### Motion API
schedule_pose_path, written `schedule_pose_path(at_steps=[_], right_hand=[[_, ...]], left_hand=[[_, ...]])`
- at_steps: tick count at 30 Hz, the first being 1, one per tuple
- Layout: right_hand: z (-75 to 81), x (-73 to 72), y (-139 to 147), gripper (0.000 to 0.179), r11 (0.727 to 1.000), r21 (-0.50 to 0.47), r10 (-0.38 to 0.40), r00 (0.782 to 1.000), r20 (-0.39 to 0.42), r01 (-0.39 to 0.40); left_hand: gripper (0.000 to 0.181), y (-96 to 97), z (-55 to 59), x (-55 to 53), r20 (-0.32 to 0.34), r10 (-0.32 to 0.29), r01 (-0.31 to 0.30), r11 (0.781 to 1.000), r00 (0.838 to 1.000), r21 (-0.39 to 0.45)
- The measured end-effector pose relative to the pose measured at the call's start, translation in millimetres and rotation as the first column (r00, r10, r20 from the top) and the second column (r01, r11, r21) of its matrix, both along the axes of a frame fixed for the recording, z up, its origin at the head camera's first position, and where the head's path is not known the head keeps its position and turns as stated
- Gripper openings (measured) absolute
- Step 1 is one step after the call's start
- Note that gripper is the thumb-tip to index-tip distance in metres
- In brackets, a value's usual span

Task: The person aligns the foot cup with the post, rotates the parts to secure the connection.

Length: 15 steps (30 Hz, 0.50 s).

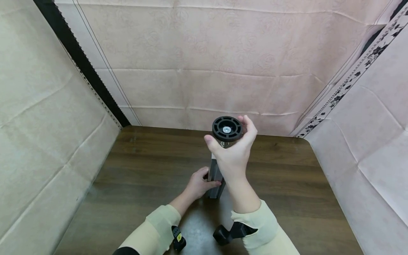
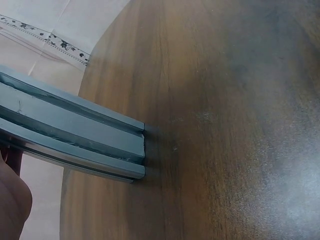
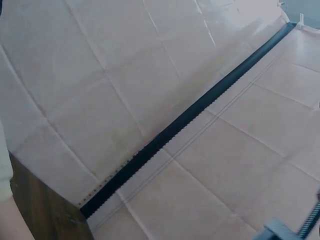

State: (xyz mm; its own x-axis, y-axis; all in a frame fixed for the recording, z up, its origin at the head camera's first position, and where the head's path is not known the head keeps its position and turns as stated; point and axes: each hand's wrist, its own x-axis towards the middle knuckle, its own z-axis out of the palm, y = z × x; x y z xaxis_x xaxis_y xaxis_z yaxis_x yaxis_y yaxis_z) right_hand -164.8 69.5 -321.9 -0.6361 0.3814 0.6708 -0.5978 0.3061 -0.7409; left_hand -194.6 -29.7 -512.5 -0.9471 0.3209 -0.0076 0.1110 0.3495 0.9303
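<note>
A grey grooved metal profile (image 2: 75,122) stands upright, its lower end right at the wooden tabletop. My left hand (image 1: 199,184) grips it low down, with the thumb across its near side. At the top is a black round foot (image 1: 227,128), a disc with slots around its rim and a screw head in the middle. Thumb and fingers of my right hand (image 1: 236,152) hold the disc from opposite sides. In the right wrist view, a threaded rod (image 3: 309,222) rises from the profile's top end (image 3: 276,231); the disc is out of frame there.
The brown wooden table (image 1: 143,159) has rounded far corners. Pale creased cloth (image 1: 223,53) hangs behind it and along both sides. A black strip (image 1: 86,63) runs down the left seam, and a flower-patterned border (image 1: 341,94) lines the right one. Both wrists carry black devices (image 1: 223,233).
</note>
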Motion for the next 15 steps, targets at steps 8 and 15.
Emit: schedule_pose_path(at_steps=[8, 15], right_hand=[[11.9, -0.1, 33.5, 0.109, 0.985, 0.066, 0.154, 0.987, 0.057, -0.157], [14.2, -21.4, 59.5, 0.105, 0.771, 0.029, 0.634, 0.771, 0.056, -0.636]], left_hand=[[0.044, 0.0, -2.1, -1.6, 0.011, 0.003, -0.003, 1.000, 1.000, -0.002], [0.043, -0.9, -3.1, -1.5, -0.010, -0.008, 0.008, 1.000, 1.000, 0.012]])
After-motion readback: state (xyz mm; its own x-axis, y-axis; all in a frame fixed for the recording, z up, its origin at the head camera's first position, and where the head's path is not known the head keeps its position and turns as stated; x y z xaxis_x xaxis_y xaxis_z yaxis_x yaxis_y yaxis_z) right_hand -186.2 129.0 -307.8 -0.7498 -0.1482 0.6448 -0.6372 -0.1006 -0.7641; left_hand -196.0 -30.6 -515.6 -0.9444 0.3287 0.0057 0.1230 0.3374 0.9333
